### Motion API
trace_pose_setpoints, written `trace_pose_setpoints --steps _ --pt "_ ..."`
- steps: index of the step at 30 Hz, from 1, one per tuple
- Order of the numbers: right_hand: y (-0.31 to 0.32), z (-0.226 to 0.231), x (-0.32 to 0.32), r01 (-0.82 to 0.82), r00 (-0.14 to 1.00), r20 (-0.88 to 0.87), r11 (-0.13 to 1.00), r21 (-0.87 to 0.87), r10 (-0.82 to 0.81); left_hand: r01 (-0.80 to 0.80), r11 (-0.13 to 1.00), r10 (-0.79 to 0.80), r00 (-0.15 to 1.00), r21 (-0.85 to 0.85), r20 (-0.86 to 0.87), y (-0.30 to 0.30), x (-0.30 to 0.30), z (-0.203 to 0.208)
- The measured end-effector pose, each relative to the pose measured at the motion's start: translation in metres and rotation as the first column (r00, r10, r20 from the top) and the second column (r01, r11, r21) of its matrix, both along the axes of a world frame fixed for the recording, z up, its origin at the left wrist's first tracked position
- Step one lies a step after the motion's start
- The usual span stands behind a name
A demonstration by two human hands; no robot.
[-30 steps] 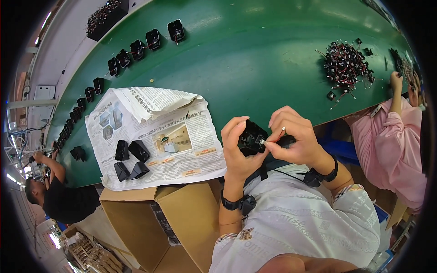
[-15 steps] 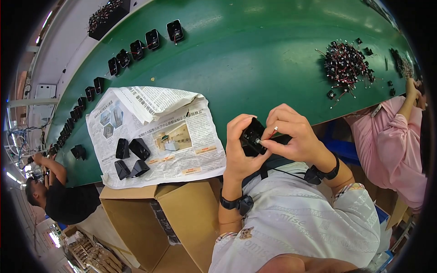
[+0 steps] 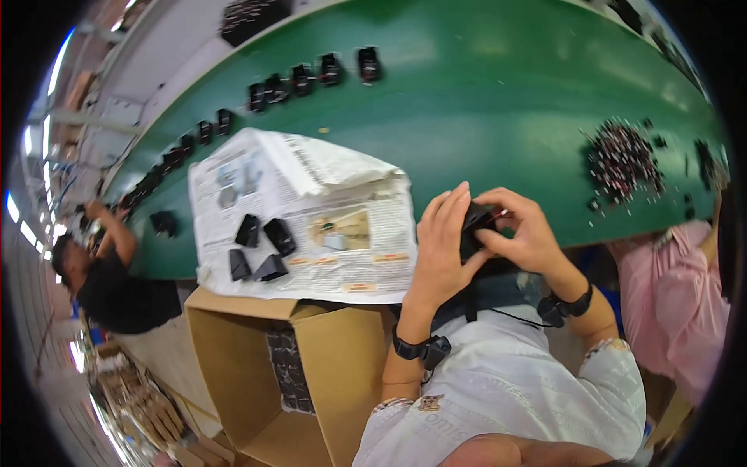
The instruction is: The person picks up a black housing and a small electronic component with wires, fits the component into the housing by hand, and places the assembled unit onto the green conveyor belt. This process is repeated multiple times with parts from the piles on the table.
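In front of my body I hold a small open black plastic housing [image 3: 471, 233] in both hands. My left hand [image 3: 442, 253] is closed along its left side, fingers pointing up. From the right, my right hand [image 3: 525, 233] grips it, the thumb at the opening and the fingers curled over the upper edge. A short red wire [image 3: 502, 213] shows by the right fingertips; motion blur and the fingers hide what it joins. Left of my hands, a newspaper sheet [image 3: 381, 214] bears several similar black housings [image 3: 279, 237].
Below the newspaper stands an open cardboard box [image 3: 342, 381] holding dark packed pieces. Black housings [image 3: 302, 79] line the green table [image 3: 467, 101]. A pile of small wired parts [image 3: 625, 162] lies right. A person in black [image 3: 117, 272] is left, another in pink [image 3: 661, 288] right.
The view has shifted, so the table's contents appear farther right. The housing has tilted, its inside now less visible. My right thumb and fingers have closed in around its edge.
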State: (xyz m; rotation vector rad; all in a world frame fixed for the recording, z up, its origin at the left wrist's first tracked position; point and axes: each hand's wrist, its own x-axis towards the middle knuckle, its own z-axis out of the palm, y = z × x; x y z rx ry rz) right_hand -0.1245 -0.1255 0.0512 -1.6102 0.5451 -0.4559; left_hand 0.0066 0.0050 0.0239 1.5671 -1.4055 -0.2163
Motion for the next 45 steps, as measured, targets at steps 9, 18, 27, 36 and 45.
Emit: trace_pose_setpoints --steps 9,18,27,36,45 --pt "-0.200 -0.042 0.146 0.147 0.988 -0.025 0.969 -0.199 -0.155 -0.744 0.668 0.723 0.644 -0.012 0.250 0.087 0.104 0.020" --pt "-0.249 -0.069 0.243 0.234 0.947 -0.093 0.857 -0.459 -0.308 -0.899 0.424 0.778 0.422 0.107 0.465 0.114 0.160 -0.012" --pt "-0.246 -0.097 0.260 0.289 0.937 -0.112 0.913 -0.288 -0.332 -0.851 0.475 0.779 0.526 0.226 0.342 0.095 0.153 -0.026" --pt "-0.230 -0.041 0.117 -0.204 0.958 -0.272 0.439 -0.875 -0.097 -0.660 0.751 0.572 0.639 0.016 -0.514 0.078 0.091 -0.015" --pt "-0.169 -0.038 -0.110 -0.397 0.722 -0.471 0.253 -0.882 -0.507 -0.423 0.906 0.422 0.906 -0.012 -0.022 -0.020 0.020 -0.015"
